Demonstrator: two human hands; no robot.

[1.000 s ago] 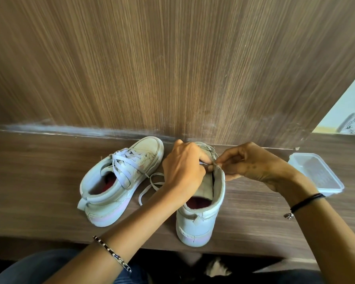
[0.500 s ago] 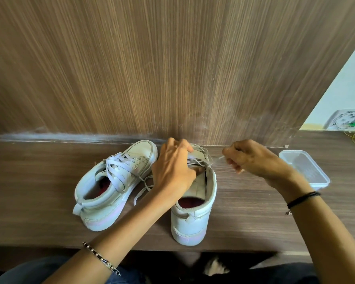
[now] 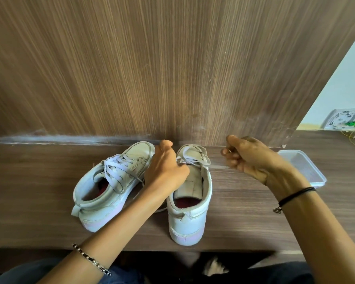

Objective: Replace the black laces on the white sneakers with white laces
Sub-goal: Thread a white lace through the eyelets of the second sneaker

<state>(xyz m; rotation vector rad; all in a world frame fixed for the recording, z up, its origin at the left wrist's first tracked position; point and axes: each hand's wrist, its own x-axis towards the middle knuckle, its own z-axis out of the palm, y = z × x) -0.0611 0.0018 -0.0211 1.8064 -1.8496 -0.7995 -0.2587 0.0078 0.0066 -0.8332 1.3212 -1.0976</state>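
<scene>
**White sneakers on wood shelf, lace drawn to the right**

White canvas-like uppers, pale lilac soles and dark red insoles mark both sneakers. They stand on a brown wood-grain shelf [image 3: 39,191] against an upright panel [image 3: 172,68] of the same streaked veneer.

Right sneaker [image 3: 190,206]: long axis runs straight away from the person, toe to the panel, heel at the shelf's front edge. Tongue lies flat and exposed over the rear half; white lace [image 3: 195,158] crosses only the forward eyelets.

Left sneaker [image 3: 109,185]: long axis runs diagonally, toe pointing up and to the right toward the panel, heel toward the lower left. It is laced in white along its length, with loose ends trailing between the two shoes.

Left hand [image 3: 166,171]: rests on the right sneaker's left flank, fingers curled down at the lacing, thumb raised. Whether it pinches the lace cannot be told.

Right hand [image 3: 252,158]: held just right of the shoe's toe, above the shelf, fingers closed into a loose fist on a lace end that runs taut and blurred from the eyelets to the hand.

Container [image 3: 309,171]: clear rectangular plastic tub with rounded corners, on the shelf just right of the right wrist. No contents can be made out.

Wrists: metal link bracelet [image 3: 90,259] on the left, black band [image 3: 295,196] on the right.
</scene>
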